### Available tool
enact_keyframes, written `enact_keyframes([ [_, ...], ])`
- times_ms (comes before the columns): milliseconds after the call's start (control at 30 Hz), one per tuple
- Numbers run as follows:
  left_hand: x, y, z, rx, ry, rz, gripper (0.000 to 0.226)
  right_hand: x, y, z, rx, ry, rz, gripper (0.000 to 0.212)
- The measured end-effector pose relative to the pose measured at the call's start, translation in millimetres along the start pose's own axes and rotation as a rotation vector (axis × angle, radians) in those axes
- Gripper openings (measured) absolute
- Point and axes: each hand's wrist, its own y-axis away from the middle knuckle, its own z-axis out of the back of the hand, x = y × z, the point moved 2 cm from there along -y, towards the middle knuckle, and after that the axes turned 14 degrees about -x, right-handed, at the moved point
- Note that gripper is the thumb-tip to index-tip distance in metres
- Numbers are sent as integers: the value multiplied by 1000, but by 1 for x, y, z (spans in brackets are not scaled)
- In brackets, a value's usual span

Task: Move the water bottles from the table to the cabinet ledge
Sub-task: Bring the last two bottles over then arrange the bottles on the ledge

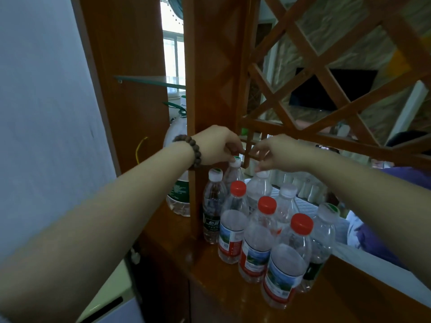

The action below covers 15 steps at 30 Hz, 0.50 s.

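Several clear water bottles stand in two rows on the brown wooden cabinet ledge (pixel 186 259). Three in the near row have red caps, such as the nearest bottle (pixel 285 264). The far row has white caps. My left hand (pixel 219 145), with a bead bracelet on the wrist, pinches the cap of a white-capped bottle (pixel 233 173) at the far end. My right hand (pixel 272 152) pinches the cap of the white-capped bottle beside it (pixel 258 187). Both bottles stand upright among the others.
A wooden post (pixel 210 78) rises from the ledge right of a large water jug (pixel 179 190). A wooden lattice screen (pixel 326 66) stands behind the bottles. A white wall (pixel 42 113) is on the left. A person in purple (pixel 401 180) sits beyond the ledge.
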Motion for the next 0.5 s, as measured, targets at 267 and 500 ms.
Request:
enact_keyframes([
  [267, 3, 26, -5, 210, -307, -134, 48, 38, 14, 1, 128, -108, 89, 52],
  [500, 21, 30, -30, 176, -349, -95, 38, 40, 17, -22, 177, -162, 107, 28],
])
